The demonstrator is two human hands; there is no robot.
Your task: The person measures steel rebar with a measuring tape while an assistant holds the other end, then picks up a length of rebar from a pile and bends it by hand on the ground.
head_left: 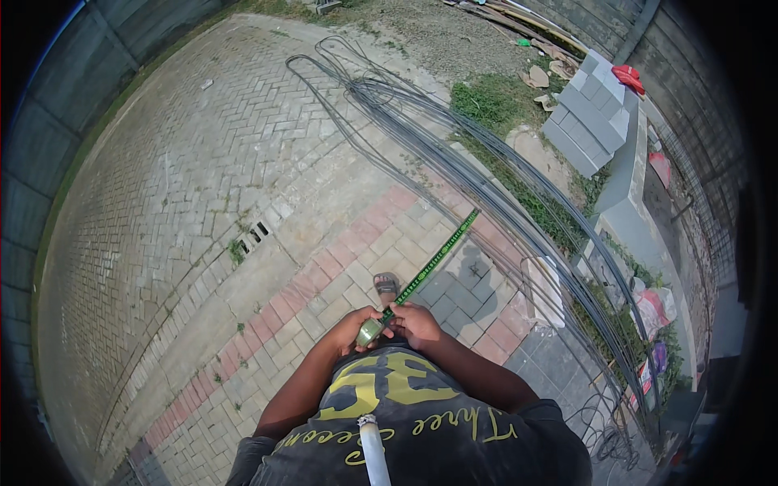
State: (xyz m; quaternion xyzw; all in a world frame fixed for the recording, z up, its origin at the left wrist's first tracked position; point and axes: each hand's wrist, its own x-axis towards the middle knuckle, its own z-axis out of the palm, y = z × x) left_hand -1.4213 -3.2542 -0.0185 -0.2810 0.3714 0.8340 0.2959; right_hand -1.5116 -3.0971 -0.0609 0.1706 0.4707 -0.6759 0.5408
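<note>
My left hand [353, 327] is closed round the case of a tape measure [369, 333], a rounded, pale green body held in front of my shirt. From it a green blade with dark markings [438, 262] sticks out, slanting up and to the right. My right hand [418, 325] is closed at the base of the blade, right beside the case. Its fingertips are partly hidden, but they appear to pinch the blade. The blade's far tip reaches out near a long bundle of grey steel rods [454, 162]. Below the hands, a lit cigarette [374, 454] juts up from the lower edge.
The bent rods run from far centre to near right across the paving [178, 178]. Grey blocks [589, 113] are stacked at the far right by a low wall [640, 211]. A white sack [545, 292] lies near the rods. A slotted drain [258, 235] is left of centre.
</note>
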